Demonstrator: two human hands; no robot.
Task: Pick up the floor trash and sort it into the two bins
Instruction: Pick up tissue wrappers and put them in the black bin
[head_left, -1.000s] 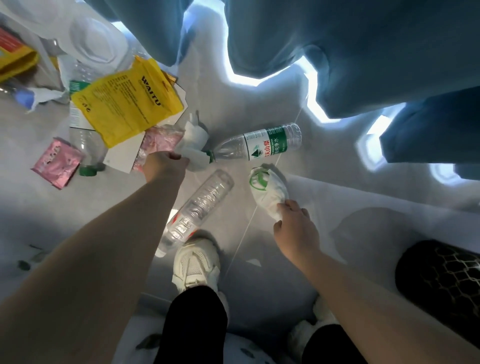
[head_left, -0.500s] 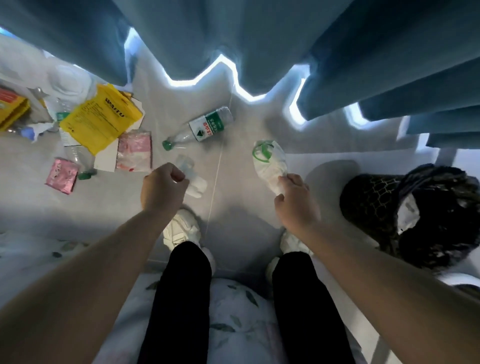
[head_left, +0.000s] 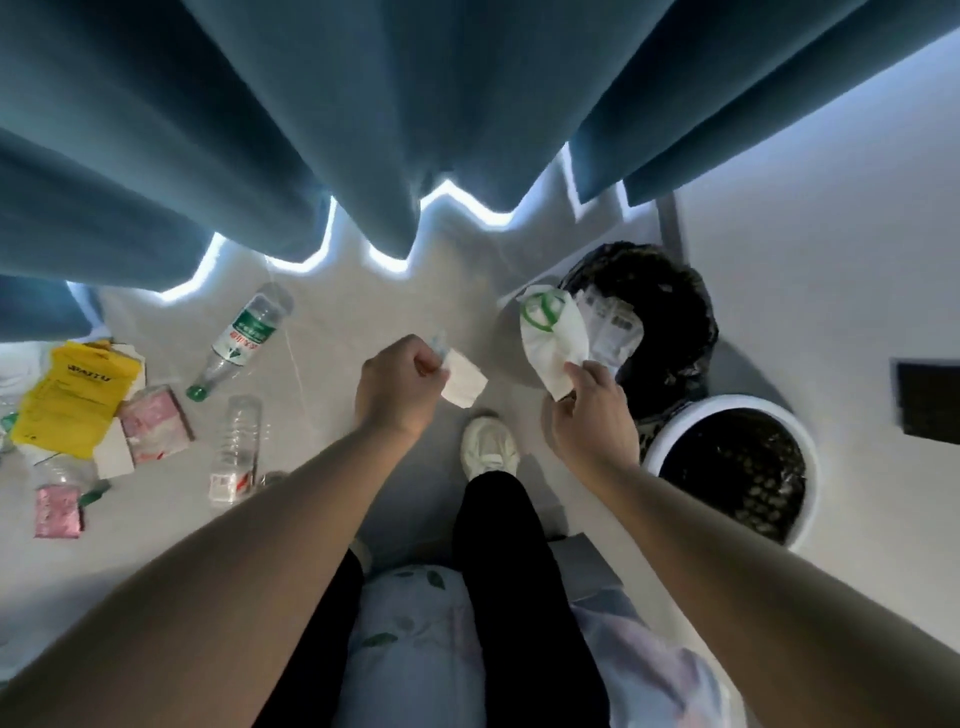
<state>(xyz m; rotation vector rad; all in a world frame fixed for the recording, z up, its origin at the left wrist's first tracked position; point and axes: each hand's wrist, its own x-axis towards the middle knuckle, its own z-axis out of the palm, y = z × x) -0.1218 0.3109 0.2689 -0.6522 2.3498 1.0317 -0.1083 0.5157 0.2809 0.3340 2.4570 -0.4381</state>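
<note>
My left hand (head_left: 397, 387) grips a white crumpled paper scrap (head_left: 464, 383) above the floor. My right hand (head_left: 592, 410) pinches a white paper bag with a green ring logo (head_left: 550, 338), held up beside the black-lined bin (head_left: 670, 312) that holds a clear wrapper (head_left: 615, 327). A second bin with a white rim (head_left: 802, 457) stands nearer, at the right. On the floor at the left lie a green-labelled bottle (head_left: 244, 338), a clear bottle (head_left: 236, 447), a yellow bag (head_left: 72, 397) and pink packets (head_left: 156, 428).
Blue curtains (head_left: 363, 130) hang along the far side with light under their hem. My white shoe (head_left: 488, 447) and black trouser legs are below my hands. A pale wall with a dark opening (head_left: 927, 408) is at the right.
I have straightened up and turned right, so both bins came into view. Both hands rose with their trash and the right hand carried the white bag to the black-lined bin.
</note>
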